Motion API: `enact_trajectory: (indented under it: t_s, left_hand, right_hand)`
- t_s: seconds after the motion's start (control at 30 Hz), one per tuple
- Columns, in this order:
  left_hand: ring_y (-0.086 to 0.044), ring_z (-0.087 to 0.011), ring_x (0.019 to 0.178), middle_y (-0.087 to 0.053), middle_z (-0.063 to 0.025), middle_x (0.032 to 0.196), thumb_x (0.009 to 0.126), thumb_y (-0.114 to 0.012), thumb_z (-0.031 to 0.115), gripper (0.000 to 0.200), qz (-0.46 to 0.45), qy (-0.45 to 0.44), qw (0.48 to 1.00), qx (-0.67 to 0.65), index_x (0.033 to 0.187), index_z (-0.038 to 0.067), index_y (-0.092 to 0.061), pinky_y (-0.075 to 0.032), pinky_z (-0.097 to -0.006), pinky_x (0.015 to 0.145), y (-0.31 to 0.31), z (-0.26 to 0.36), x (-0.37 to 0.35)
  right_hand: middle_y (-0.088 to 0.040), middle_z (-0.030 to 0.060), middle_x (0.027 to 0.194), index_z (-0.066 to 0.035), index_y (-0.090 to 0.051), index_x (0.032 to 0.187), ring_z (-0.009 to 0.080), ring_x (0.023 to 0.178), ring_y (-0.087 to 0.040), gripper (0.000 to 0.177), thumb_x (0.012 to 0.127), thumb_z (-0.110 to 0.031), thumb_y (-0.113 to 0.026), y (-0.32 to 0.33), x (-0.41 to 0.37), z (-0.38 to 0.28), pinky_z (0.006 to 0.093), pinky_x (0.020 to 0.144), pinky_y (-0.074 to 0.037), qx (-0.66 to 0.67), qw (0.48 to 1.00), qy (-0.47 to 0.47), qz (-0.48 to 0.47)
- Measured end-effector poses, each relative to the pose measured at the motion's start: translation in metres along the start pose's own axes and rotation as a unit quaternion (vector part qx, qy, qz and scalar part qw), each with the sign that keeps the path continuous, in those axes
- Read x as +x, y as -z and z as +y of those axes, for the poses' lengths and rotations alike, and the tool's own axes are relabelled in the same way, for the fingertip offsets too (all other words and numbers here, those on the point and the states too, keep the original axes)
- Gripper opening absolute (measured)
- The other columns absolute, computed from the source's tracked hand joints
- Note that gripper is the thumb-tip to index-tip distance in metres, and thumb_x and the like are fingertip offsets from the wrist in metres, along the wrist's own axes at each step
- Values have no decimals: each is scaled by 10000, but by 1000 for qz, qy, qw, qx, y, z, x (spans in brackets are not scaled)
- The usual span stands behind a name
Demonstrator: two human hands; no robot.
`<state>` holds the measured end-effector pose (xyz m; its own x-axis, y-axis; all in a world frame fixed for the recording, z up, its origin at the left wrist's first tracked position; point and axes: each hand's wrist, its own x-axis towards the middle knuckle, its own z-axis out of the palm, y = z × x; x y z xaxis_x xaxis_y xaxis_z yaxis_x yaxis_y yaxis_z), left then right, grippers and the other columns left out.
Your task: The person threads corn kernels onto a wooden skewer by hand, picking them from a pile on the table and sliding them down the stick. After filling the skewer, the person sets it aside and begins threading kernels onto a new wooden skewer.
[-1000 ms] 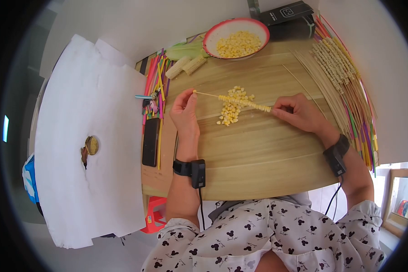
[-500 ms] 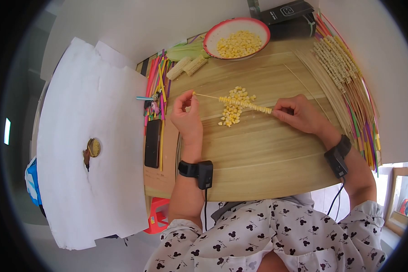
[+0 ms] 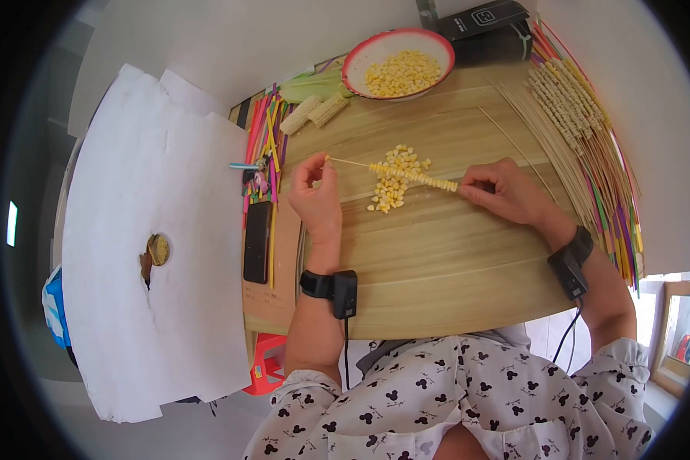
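Note:
A thin skewer threaded with corn kernels [image 3: 422, 178] spans the gap between my hands, tilted slightly down to the right. My right hand [image 3: 502, 190] pinches its kernel-covered right end between thumb and fingers. At the bare left tip, my left hand [image 3: 317, 192] is closed with a single corn kernel [image 3: 327, 158] between thumb and forefinger. Whether that kernel is on the tip or just touching it is too small to tell. Under the skewer lies a loose pile of yellow corn kernels [image 3: 391, 193] on the wooden table [image 3: 437, 268].
A red-rimmed bowl [image 3: 350, 73] of kernels stands at the back, beside bare corncobs [image 3: 314, 113] and a husk [image 3: 314, 86]. Finished kernel skewers [image 3: 567, 103] and plain sticks [image 3: 540, 130] lie right. A phone [image 3: 257, 241] and colored strips [image 3: 272, 130] are left, near a white board [image 3: 161, 330].

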<state>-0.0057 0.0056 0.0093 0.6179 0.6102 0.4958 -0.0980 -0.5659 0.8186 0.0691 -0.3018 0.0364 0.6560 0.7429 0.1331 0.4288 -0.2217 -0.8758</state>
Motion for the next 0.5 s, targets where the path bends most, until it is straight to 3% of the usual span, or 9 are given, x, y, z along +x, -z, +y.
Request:
enact_trajectory:
  t_s: [0.07,0.3,0.4,0.5]
  left_hand:
    - [-551,-58,779,-641,-7,877,867,-653,23,142,-13,54,995,-83,1003,-9,-681,-457,-219,709,0,0,0]
    - [-559,-51,790,-644,-3,895,902,-635,12,113,-20,111,979,-168,1010,-5,-664,-449,-195,722,-2,-8,2]
    - [-559,-51,784,-644,-2,893,902,-637,14,92,-47,118,970,-209,988,0,-664,-441,-189,719,-6,-8,0]
    - [-580,-61,786,-661,-7,896,892,-655,20,136,-131,115,968,-180,1026,-3,-658,-455,-197,700,-7,-12,-3]
  right_hand:
    - [-599,63,632,14,-641,847,104,565,-487,180,910,-155,-651,0,0,0,283,537,-403,8,1000,-4,3]
    - [-572,-23,667,7,-654,862,44,612,-464,172,922,-154,-655,2,1,6,233,542,-377,46,999,-23,4]
    - [-536,-55,666,-1,-652,850,24,606,-436,181,929,-164,-650,2,1,10,214,531,-350,85,996,-27,14]
    - [-509,-79,668,-13,-651,842,5,605,-410,186,936,-172,-642,4,2,10,200,521,-326,116,992,-45,20]
